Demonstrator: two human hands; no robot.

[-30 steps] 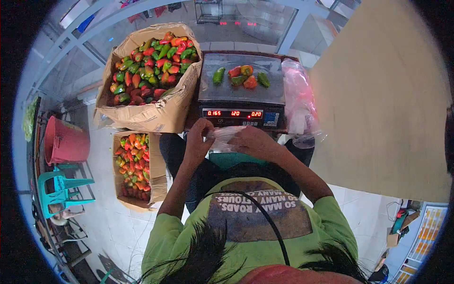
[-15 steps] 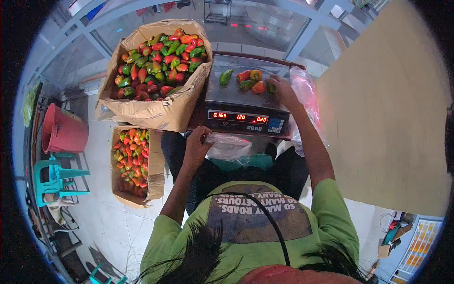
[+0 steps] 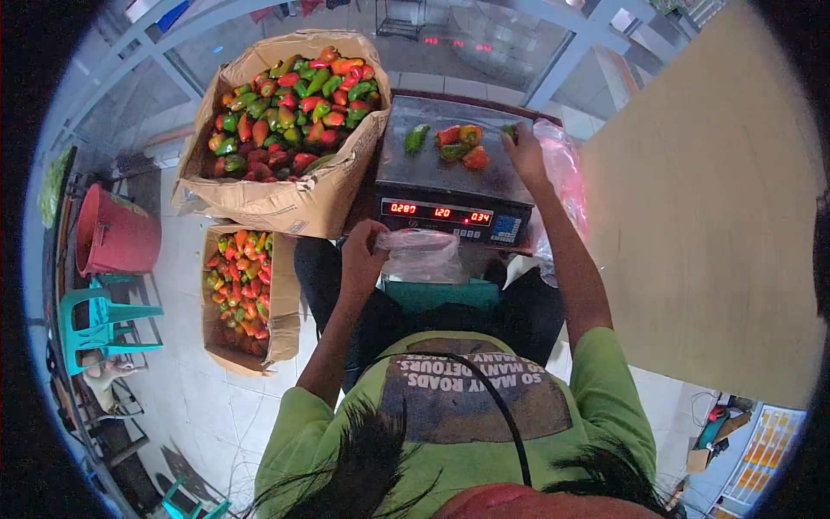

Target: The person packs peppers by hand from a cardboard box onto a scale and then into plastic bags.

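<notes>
My left hand [image 3: 363, 248] is closed on the edge of a clear plastic bag [image 3: 428, 251], which hangs in front of the digital scale [image 3: 406, 183]. At the right side of the scale's metal plate is my right hand [image 3: 526, 157], its fingers bent onto a green pepper [image 3: 508, 130] that they partly cover. A separate green pepper [image 3: 417, 138] lies toward the plate's left. In the middle sits a small cluster of several red, orange and green peppers [image 3: 453, 152]. Red lit digits show on the scale's front panel.
Left of the scale stands a large open cardboard box [image 3: 259, 206] heaped with peppers. A smaller box [image 3: 284, 320] of peppers is below it. Pink and clear plastic bags [image 3: 562, 177] hang at the scale's right, beside a tan board [image 3: 700, 216]. Teal chairs [image 3: 108, 316] and a red bin [image 3: 121, 233] stand far left.
My right hand has moved slightly farther away along the plate's right side with the green pepper. The scale's digits have changed. My left hand still holds the bag, raised a little.
</notes>
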